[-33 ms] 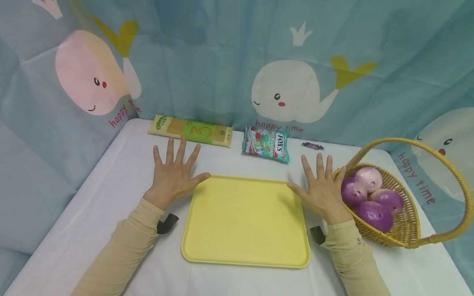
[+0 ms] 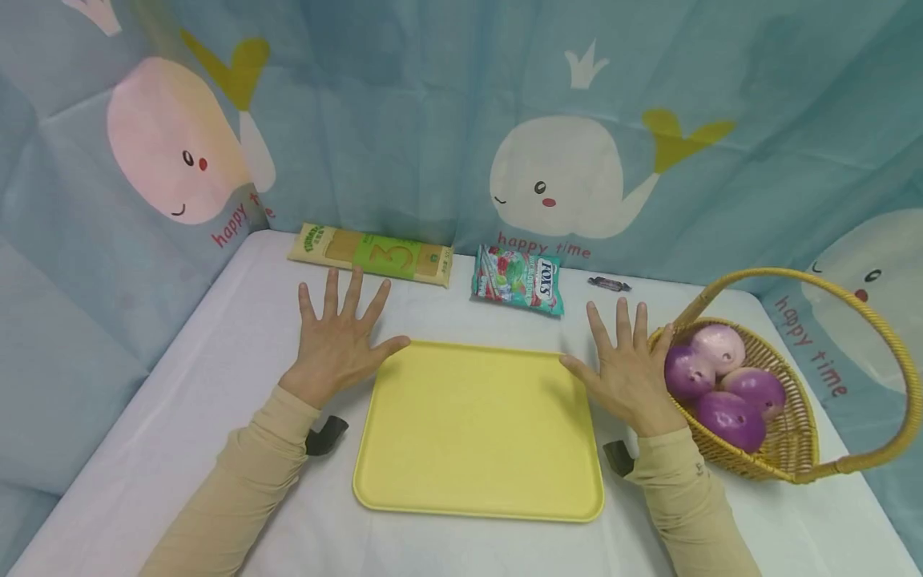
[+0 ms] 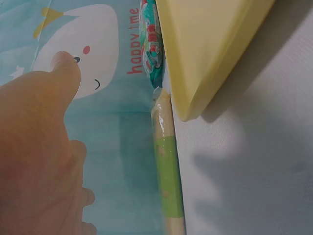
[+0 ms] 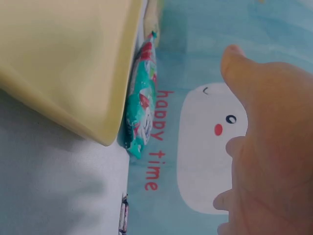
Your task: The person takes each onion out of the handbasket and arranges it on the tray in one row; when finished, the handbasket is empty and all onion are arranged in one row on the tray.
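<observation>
While the tray (image 2: 477, 433) lies unmoved, left hand (image 2: 336, 344) and right hand (image 2: 629, 375) stay released, splayed.

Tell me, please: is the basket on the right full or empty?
Partly full: four round purplish items lie in the basket, with uncovered space beside them.

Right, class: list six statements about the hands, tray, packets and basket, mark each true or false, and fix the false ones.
1. The left hand and right hand are spread open. True.
2. The basket right of the tray holds purple items. True.
3. The FOX'S packet lies on the tray. False: it lies beyond the tray.
4. The green-banded packet lies left of the FOX'S packet. True.
5. The small wrapped item is in the basket. False: it lies on the table.
6. The right hand grips the tray. False: it holds nothing.
</observation>
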Demonstrator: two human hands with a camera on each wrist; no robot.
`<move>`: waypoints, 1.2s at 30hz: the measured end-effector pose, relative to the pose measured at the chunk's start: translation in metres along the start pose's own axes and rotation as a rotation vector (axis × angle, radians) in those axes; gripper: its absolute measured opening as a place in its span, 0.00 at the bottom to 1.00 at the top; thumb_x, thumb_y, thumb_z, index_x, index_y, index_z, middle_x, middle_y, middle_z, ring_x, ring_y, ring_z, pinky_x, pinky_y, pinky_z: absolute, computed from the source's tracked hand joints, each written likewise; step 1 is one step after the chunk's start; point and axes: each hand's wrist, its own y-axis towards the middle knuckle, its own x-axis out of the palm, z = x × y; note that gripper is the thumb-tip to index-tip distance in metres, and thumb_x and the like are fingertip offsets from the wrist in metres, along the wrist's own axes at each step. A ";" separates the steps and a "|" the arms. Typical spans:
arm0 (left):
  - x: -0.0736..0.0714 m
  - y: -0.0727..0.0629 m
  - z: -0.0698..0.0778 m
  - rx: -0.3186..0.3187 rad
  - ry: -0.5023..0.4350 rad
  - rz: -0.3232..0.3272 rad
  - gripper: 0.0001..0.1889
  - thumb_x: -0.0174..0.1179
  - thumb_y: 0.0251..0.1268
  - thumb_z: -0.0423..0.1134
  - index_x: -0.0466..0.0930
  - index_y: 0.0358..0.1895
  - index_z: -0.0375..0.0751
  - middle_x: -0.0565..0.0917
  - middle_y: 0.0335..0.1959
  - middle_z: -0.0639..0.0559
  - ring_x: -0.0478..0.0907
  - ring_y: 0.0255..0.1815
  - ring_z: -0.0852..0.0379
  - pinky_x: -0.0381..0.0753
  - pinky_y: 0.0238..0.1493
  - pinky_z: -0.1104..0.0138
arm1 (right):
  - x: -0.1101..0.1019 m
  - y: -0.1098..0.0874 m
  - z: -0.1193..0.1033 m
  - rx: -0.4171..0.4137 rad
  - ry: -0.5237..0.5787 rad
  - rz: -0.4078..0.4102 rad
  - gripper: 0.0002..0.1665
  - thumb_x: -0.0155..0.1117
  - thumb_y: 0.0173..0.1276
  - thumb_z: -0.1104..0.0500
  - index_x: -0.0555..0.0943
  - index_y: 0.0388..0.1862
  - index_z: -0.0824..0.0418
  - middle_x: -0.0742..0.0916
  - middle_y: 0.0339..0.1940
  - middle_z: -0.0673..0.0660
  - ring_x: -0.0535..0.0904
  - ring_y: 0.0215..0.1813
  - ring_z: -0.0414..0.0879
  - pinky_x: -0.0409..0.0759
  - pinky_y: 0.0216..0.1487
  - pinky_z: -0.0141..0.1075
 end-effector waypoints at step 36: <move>0.010 0.008 -0.002 0.061 -0.388 -0.184 0.22 0.48 0.74 0.42 0.72 0.63 0.30 0.81 0.55 0.34 0.78 0.57 0.38 0.76 0.58 0.46 | -0.058 -0.022 0.066 0.383 0.100 0.035 0.36 0.45 0.74 0.41 0.69 0.64 0.69 0.72 0.59 0.82 0.67 0.58 0.79 0.67 0.54 0.70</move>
